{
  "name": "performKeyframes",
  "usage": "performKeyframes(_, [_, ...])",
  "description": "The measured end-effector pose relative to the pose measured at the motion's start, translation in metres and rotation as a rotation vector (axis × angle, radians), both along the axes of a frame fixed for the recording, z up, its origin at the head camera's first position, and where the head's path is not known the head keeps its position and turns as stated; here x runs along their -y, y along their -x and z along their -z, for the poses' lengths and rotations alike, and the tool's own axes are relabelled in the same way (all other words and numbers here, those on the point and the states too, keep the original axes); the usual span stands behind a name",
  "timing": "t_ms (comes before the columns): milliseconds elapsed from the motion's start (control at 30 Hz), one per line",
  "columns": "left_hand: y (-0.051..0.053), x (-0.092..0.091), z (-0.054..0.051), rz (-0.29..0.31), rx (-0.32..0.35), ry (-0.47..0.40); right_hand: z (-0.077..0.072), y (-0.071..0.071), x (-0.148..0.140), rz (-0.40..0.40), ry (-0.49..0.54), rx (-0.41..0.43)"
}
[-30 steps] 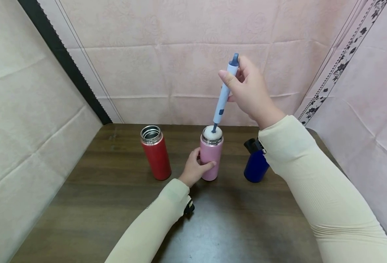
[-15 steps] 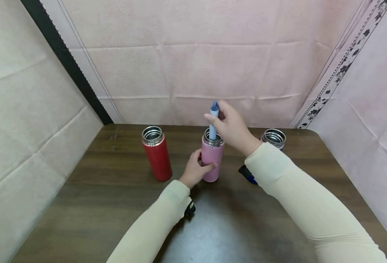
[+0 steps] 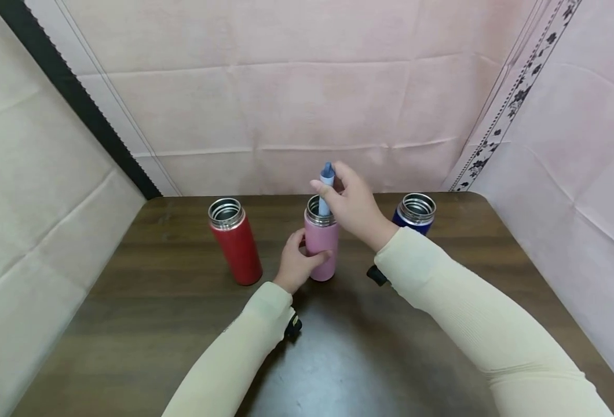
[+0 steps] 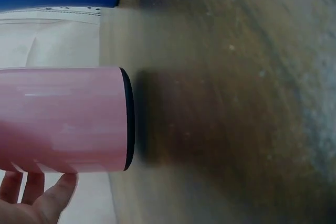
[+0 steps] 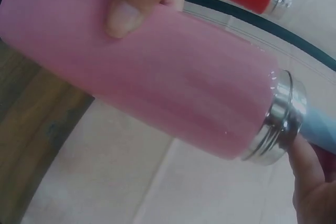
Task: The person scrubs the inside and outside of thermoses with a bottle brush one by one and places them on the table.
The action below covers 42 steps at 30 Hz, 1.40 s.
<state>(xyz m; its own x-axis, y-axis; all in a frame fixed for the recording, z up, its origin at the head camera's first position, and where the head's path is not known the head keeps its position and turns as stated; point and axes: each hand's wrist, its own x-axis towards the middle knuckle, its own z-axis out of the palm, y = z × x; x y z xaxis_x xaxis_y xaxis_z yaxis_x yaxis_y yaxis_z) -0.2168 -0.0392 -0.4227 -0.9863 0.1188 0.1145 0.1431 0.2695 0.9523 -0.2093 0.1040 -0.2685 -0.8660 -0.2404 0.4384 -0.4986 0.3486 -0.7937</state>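
A pink steel bottle stands upright on the table, its metal mouth uncovered. Around its lower side my left hand grips it, the thumb pressing the front in the right wrist view. My right hand holds the light blue handle of a bottle brush just above the bottle's mouth. The brush's white sponge head is hidden inside the bottle. In the right wrist view, the blue handle enters the metal neck, with right-hand fingers close beside the rim.
An uncapped red bottle stands to the left of the pink one. To the right is a blue bottle, also uncapped and partly hidden by my right arm. Cloth-covered walls enclose the back and sides of the wooden table.
The right hand has come down, taking the brush from the bottle's mouth deep into it, so the white sponge head is out of sight. The left hand keeps its grip.
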Motion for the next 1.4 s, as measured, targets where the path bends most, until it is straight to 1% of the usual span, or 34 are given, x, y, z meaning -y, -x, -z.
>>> performKeyframes(67, [-0.003, 0.002, -0.003, -0.013, -0.042, 0.002, -0.002, -0.004, -0.002, 0.008, 0.04, -0.005])
performKeyframes(200, [-0.011, 0.007, -0.012, -0.008, -0.134, 0.041, -0.008, -0.012, -0.008, 0.016, 0.132, -0.013])
performKeyframes(300, [-0.018, 0.011, -0.02, -0.003, -0.169, 0.086, -0.012, -0.018, -0.013, 0.025, 0.2, 0.011])
performKeyframes(400, [-0.023, 0.015, -0.026, 0.005, -0.167, 0.113, -0.015, -0.024, -0.016, 0.039, 0.279, 0.033])
performKeyframes(533, [-0.026, 0.019, -0.03, 0.008, -0.128, 0.12, -0.02, -0.026, -0.02, 0.059, 0.382, 0.042])
performKeyframes(700, [-0.029, 0.021, -0.027, 0.012, -0.075, 0.144, -0.026, -0.028, -0.031, 0.074, 0.46, 0.072])
performKeyframes(800, [-0.031, 0.022, -0.026, 0.012, -0.071, 0.159, -0.033, -0.029, -0.039, 0.076, 0.524, 0.072])
performKeyframes(933, [-0.033, 0.024, -0.029, -0.004, -0.096, 0.18, -0.043, -0.033, -0.048, 0.05, 0.64, 0.04])
performKeyframes(1033, [-0.035, 0.024, -0.03, 0.011, -0.118, 0.205, -0.049, -0.038, -0.054, 0.021, 0.689, 0.022])
performKeyframes(1200, [-0.04, 0.026, -0.036, 0.07, -0.162, 0.251, -0.058, -0.048, -0.06, -0.003, 0.711, -0.022])
performKeyframes(1333, [-0.044, 0.029, -0.042, 0.079, -0.224, 0.285, -0.065, -0.055, -0.063, -0.003, 0.717, -0.064])
performKeyframes(1400, [-0.045, 0.03, -0.045, 0.079, -0.257, 0.303, -0.068, -0.057, -0.066, -0.024, 0.741, -0.083])
